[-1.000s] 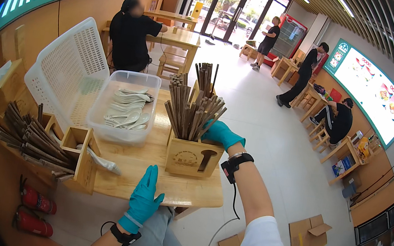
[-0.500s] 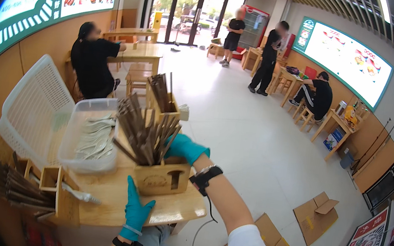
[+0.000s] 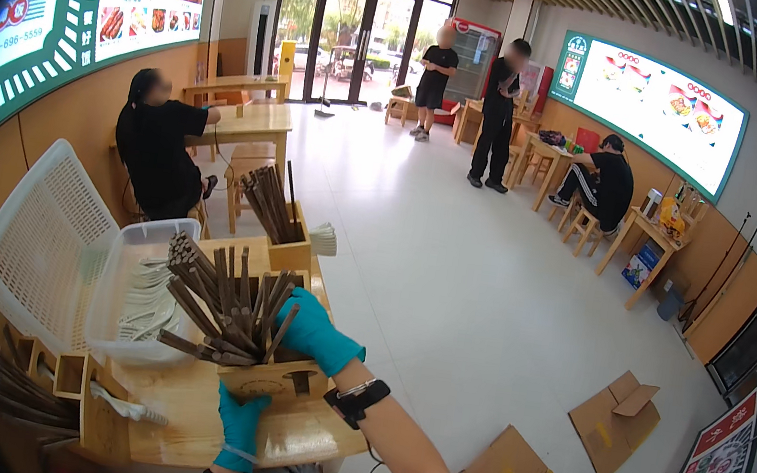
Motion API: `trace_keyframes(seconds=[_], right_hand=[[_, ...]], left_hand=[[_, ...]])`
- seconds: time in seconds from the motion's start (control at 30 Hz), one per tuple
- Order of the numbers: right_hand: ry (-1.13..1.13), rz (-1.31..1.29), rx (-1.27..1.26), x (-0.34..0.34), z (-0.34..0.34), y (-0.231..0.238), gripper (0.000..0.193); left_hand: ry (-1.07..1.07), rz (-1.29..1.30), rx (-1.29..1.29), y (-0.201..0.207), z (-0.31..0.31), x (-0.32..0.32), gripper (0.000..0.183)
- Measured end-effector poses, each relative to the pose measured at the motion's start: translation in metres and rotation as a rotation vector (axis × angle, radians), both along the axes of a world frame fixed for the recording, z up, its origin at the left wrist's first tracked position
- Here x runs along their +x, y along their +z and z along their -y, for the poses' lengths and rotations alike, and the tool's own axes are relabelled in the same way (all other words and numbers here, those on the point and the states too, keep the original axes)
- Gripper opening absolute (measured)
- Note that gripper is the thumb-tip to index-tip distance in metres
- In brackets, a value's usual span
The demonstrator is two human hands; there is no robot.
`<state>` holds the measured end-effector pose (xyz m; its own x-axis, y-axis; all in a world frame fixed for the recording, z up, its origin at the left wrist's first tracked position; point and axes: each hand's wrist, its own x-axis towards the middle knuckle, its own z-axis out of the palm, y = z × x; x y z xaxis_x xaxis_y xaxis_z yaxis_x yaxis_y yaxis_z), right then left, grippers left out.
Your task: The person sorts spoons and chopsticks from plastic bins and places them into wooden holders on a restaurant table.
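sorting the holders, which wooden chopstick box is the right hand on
The near wooden box at the table's front edge: the right hand rests on its dark chopsticks. The far box stands untouched behind it.

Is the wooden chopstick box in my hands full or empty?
Full: dark chopsticks crowd the wooden box, splaying out above its rim.

one head-worn view is given, aimed down and forward at a close table (image 3: pixel 178 421); doors (image 3: pixel 347 43) are seen at twelve o'clock.
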<state>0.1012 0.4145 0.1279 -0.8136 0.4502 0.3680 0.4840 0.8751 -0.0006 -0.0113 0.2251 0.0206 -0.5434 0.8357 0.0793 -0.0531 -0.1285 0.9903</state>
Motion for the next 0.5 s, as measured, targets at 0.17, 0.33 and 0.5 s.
trace_keyframes(seconds=[0.17,0.33,0.5], right_hand=[[-0.127,-0.189,0.198,0.001,-0.011,-0.019,0.009],[-0.026,-0.236,-0.061,0.002,-0.008,-0.013,0.008],[-0.11,-0.231,-0.025,-0.001,-0.013,-0.016,0.016]], left_hand=[[-0.027,0.061,-0.021,0.008,-0.009,0.001,0.076],[-0.029,0.055,-0.019,0.005,-0.005,0.001,0.074],[-0.029,0.057,-0.042,0.006,-0.007,0.004,0.068]])
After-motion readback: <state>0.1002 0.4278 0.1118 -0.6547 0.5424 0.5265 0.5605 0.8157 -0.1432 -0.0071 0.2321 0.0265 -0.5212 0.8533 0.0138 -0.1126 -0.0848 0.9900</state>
